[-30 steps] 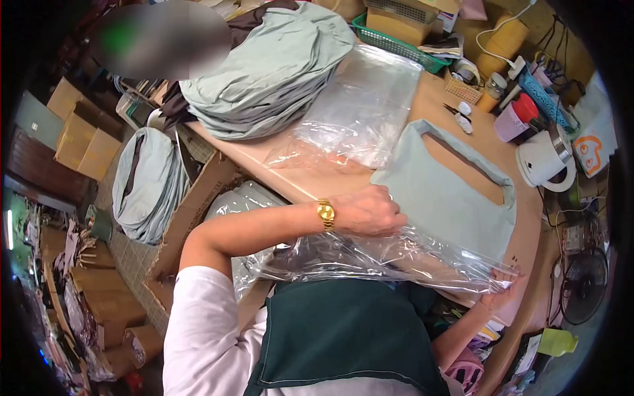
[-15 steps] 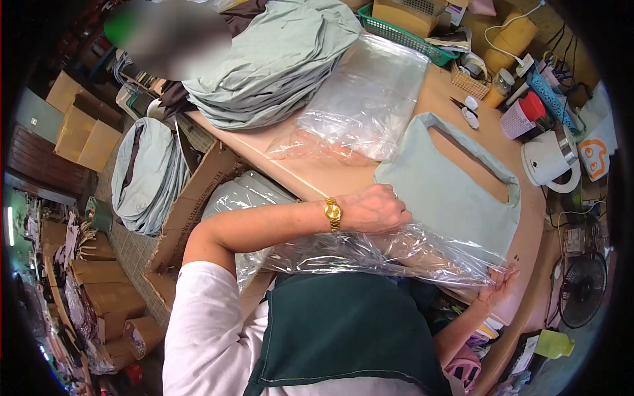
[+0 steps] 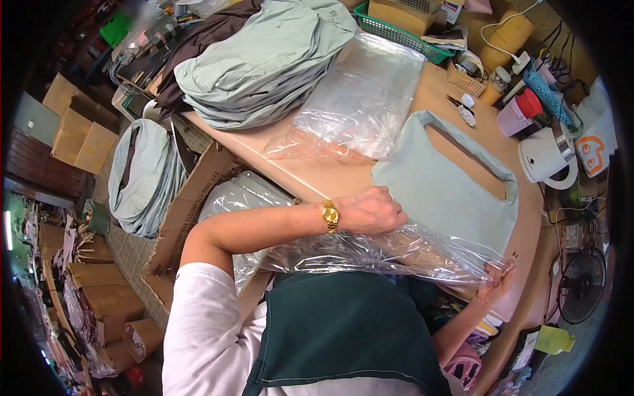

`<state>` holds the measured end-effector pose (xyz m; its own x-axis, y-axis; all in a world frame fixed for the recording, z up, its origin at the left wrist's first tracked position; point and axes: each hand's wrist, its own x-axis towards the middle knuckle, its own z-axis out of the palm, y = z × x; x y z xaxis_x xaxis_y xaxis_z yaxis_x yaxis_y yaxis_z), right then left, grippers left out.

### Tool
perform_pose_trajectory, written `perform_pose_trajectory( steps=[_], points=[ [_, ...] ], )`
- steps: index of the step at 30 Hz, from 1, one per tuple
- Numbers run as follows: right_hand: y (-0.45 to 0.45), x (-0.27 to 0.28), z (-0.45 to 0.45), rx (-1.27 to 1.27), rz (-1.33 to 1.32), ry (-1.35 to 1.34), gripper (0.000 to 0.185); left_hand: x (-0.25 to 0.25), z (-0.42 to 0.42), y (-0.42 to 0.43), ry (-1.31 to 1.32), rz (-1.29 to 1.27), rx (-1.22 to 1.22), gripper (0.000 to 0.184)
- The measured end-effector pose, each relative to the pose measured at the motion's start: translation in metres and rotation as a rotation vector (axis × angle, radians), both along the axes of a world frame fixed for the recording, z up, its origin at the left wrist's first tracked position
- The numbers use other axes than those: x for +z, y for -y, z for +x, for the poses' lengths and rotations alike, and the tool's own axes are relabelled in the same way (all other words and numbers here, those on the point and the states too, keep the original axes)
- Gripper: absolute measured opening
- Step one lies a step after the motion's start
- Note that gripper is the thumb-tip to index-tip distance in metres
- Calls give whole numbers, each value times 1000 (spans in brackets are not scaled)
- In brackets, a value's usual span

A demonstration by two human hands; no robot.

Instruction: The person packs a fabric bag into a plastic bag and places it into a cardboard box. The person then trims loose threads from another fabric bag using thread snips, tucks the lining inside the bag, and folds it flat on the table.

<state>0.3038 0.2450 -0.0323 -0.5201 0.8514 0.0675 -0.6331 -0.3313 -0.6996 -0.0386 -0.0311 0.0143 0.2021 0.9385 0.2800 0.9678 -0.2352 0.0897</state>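
A pale grey-green cloth bag (image 3: 446,181) lies flat on the table, its long handle loop towards the far right. Its near end is inside a clear plastic bag (image 3: 429,254), which spreads towards my body. My left hand (image 3: 373,210), with a gold watch at the wrist, is closed on the plastic bag's edge beside the cloth bag's left side. At the near right corner, my right hand (image 3: 496,282) pinches the plastic; part of its fingers shows through the film.
A stack of similar cloth bags (image 3: 257,72) stands at the back left, beside flat clear plastic bags (image 3: 360,92). Small scissors (image 3: 463,109), a white kettle (image 3: 547,155) and a green basket (image 3: 403,36) line the far side. An open cardboard box (image 3: 181,221) sits left.
The blurred head of another person at the upper left has gone from that spot, uncovering dark cloth. My hands and both bags look almost unchanged; the view has shifted slightly.
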Motion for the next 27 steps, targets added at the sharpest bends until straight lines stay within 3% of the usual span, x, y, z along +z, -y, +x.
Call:
perform_pose_trajectory(
  steps=[3,9,12,14,27],
  points=[
    [-2,-2,1,112,57,-53,21,-3,0,0,26,-3,-4,19],
    [5,4,-3,-14,25,53,22,-4,0,-1,78,-24,12,20],
    [9,7,-9,-299,-105,179,21,-4,1,-1,86,-36,14,20],
    [-4,-6,3,77,78,-13,21,-4,1,-1,77,-44,17,20],
    [3,2,-4,-35,29,48,30,-8,2,0,92,5,12,16]
  ],
)
